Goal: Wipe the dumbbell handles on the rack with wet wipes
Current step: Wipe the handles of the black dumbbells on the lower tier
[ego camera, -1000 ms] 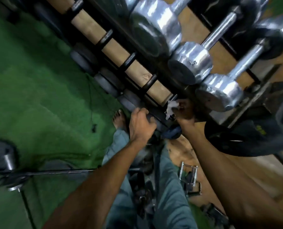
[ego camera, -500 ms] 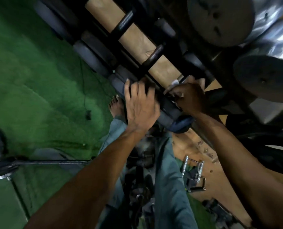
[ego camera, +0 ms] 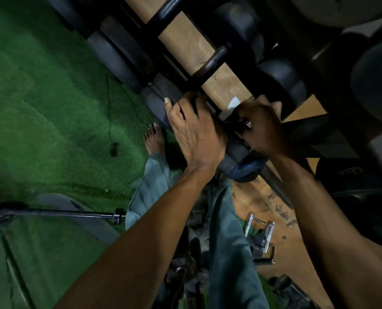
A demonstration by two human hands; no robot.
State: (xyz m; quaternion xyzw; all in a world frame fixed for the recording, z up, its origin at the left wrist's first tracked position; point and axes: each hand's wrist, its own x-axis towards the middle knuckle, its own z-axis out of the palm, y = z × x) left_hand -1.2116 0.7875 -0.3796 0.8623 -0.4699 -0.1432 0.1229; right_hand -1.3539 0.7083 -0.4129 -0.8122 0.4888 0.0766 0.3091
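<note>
From the head camera, looking steeply down, the left hand (ego camera: 196, 134) lay over the matte black rubber head of the nearest dumbbell (ego camera: 163, 99) on the lower tier of the rack (ego camera: 210, 70), its fingers curled over the rounded edge and the thumb stretched out along the rubber toward the left. Just to its right, the right hand (ego camera: 261, 128) was closed round that dumbbell's handle, which was hidden beneath it, and gripped a white wet wipe (ego camera: 234, 103); a crumpled corner of the wipe showed above the knuckles against the pale, grainy wooden shelf board. Farther along the board, a second dark, smooth cylindrical handle (ego camera: 212, 61) crossed the wood, with blunt, rounded rubber heads at either end. More black dumbbell heads sat in a row to the far left, their surfaces dull. At the far right, large round weights on the upper tier were dark and blurred.

Below the hands, a bare foot (ego camera: 153, 139) stood on coarse green turf (ego camera: 51, 108), beside teal trouser legs (ego camera: 225, 230). A thin chromed barbell bar (ego camera: 74, 214) lay across the turf at the near left. A shiny metal clip-like fitting (ego camera: 261, 237) rested on the worn wooden floor at the near right.
</note>
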